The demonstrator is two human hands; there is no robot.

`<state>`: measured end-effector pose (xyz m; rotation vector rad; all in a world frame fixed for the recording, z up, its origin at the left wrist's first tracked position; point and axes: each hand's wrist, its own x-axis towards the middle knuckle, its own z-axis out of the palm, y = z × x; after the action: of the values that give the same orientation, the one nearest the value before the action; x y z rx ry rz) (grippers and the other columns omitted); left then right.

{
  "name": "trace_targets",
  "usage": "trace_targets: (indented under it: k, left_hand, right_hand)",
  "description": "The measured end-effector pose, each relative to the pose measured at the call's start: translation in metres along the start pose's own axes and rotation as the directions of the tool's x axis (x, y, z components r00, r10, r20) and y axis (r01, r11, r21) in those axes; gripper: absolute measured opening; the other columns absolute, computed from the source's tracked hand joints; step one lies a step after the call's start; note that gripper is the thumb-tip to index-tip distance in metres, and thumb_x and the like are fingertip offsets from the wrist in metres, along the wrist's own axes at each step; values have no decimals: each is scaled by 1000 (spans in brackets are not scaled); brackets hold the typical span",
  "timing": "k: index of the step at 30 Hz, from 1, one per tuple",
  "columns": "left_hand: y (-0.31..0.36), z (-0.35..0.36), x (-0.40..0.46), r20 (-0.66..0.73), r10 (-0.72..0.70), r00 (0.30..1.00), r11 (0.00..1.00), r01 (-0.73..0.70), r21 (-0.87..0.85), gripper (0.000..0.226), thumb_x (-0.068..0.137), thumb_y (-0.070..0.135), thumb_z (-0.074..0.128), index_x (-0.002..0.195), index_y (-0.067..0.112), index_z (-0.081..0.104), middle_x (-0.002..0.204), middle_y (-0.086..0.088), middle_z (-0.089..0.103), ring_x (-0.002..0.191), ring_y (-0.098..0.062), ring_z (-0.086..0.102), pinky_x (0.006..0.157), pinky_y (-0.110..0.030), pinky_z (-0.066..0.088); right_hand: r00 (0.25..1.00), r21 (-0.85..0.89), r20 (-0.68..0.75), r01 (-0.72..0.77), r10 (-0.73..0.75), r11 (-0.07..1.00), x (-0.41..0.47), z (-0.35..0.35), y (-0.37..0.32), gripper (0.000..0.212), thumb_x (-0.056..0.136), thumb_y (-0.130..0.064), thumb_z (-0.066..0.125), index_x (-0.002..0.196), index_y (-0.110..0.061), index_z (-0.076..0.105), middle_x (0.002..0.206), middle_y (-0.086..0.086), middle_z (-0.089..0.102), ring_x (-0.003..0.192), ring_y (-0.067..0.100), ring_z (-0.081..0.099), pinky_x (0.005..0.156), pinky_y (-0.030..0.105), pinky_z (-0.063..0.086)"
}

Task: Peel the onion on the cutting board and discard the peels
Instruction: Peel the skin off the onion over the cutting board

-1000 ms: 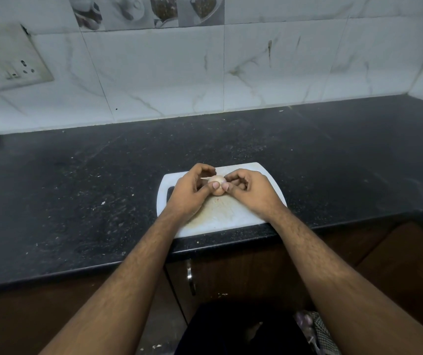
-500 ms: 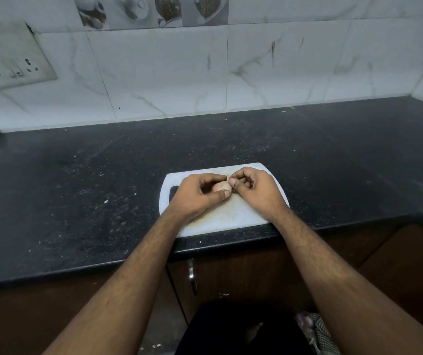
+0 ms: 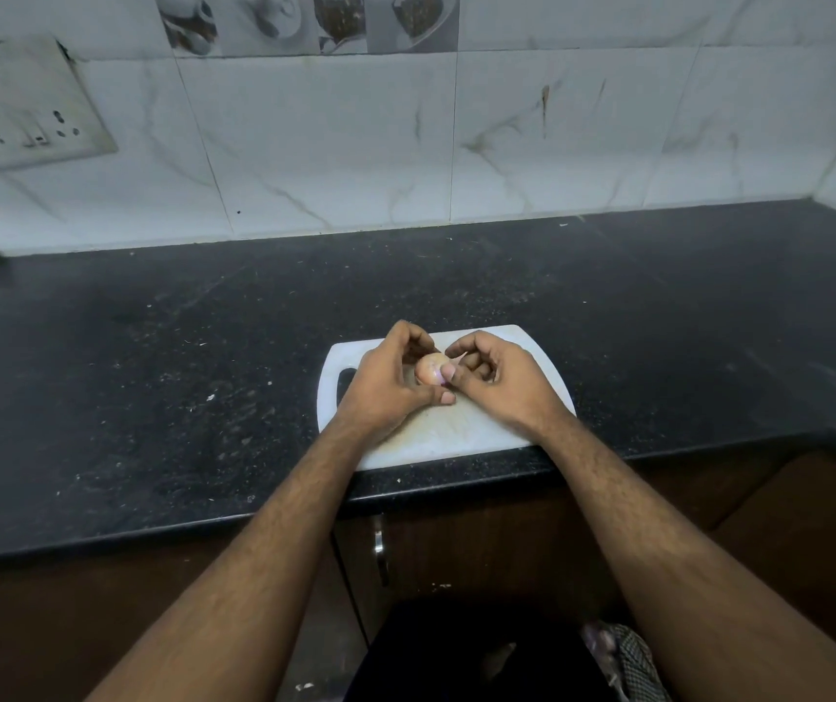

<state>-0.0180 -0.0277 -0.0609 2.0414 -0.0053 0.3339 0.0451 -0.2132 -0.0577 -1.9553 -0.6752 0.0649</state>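
A: In the head view, where is the thing to peel, and why is it held like this?

B: The small round pale-pink onion (image 3: 428,368) sits between both hands, just above the white plastic cutting board with rounded corners (image 3: 461,428). I cannot tell if it touches the board. The left hand (image 3: 386,382) curls around its left side, thumb below it, so I judge it keeps the onion from rolling. The right hand (image 3: 499,380) has bent fingers and its thumb tip presses on the right side of the onion, where a little purple shows; probably it is picking at the edge of the skin.

A: Why over the board?

B: I think so the dry peels fall on it and are easy to collect after. I see no loose peel yet.

A: And the materials?

B: The onion skin looks smooth and papery. The board is flat, a bit stained in the middle, with a slot handle on its left end. It lies at the front edge of the black speckled stone table (image 3: 152,387), which looks hard and dusty. Behind is a wall of glossy white marble-pattern tiles (image 3: 345,144).
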Motion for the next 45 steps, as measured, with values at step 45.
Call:
trace_targets:
  k: [45]
  left_hand:
    - [11, -1, -6, 9, 32, 999, 999, -32, 16, 46, 78, 5, 90, 104, 16, 54, 113, -1, 70, 94, -10, 68, 79, -21, 57]
  right_hand:
    - [985, -71, -69, -163, 158, 984, -10, 14, -25, 7, 92, -21, 71, 86, -20, 70, 70, -8, 75, 63, 3, 64, 68, 30, 57]
